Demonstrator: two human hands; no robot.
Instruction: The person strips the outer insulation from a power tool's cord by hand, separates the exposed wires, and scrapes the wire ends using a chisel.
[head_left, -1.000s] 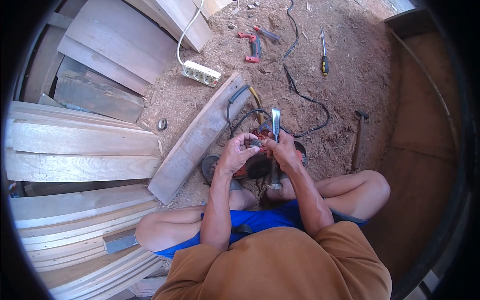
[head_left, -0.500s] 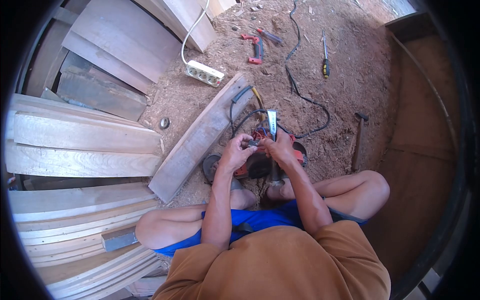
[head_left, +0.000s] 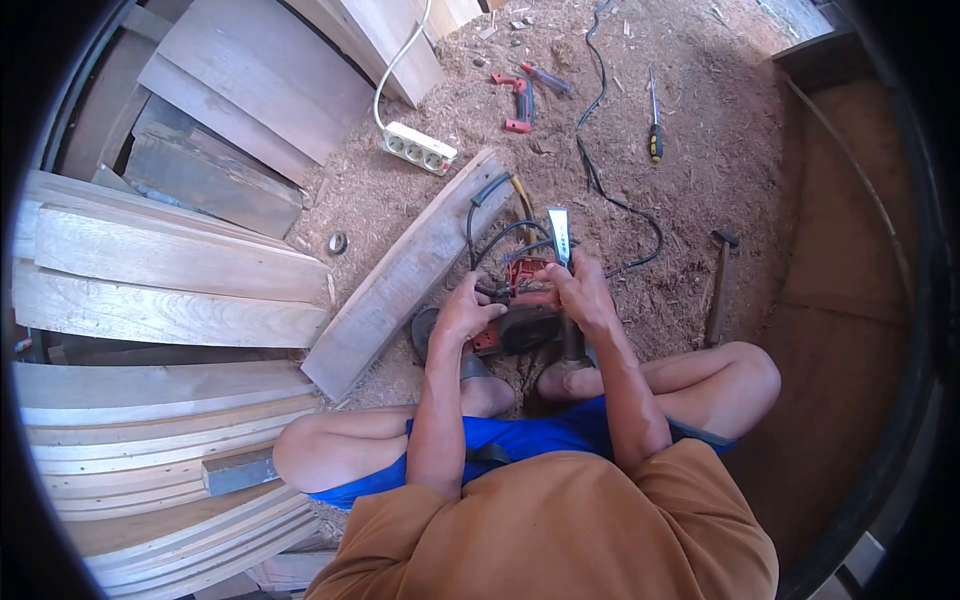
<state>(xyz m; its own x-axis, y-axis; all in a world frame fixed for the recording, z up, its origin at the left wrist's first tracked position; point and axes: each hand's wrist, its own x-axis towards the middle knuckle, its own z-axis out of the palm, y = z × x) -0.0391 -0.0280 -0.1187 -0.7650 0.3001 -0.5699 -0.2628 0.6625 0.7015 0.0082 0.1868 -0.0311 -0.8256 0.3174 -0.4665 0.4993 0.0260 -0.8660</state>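
A red-and-black power tool point(head_left: 530, 315) sits on the ground between my feet, its housing open at the back with wires showing. A grey disc point(head_left: 425, 333) is at its left end. My left hand point(head_left: 464, 312) grips the tool's left side, thumb on the red body and the other fingers partly hidden. In my right hand point(head_left: 586, 296) is a chisel point(head_left: 560, 235), its shiny blade pointing away from me. The fingertips of that hand also touch the tool's open end. A black cord point(head_left: 490, 240) loops out beyond the tool.
A plank point(head_left: 400, 275) lies diagonally left of the tool. Beyond are a power strip point(head_left: 419, 149), a red handle shell point(head_left: 520, 104) and a screwdriver point(head_left: 654, 125). A hammer point(head_left: 719, 290) lies at right; stacked boards point(head_left: 180, 260) fill the left. Sawdust covers the ground.
The small dark piece pinched between my hands has gone down to the tool's open housing. My left hand has lowered onto the tool's side; the chisel has shifted slightly right.
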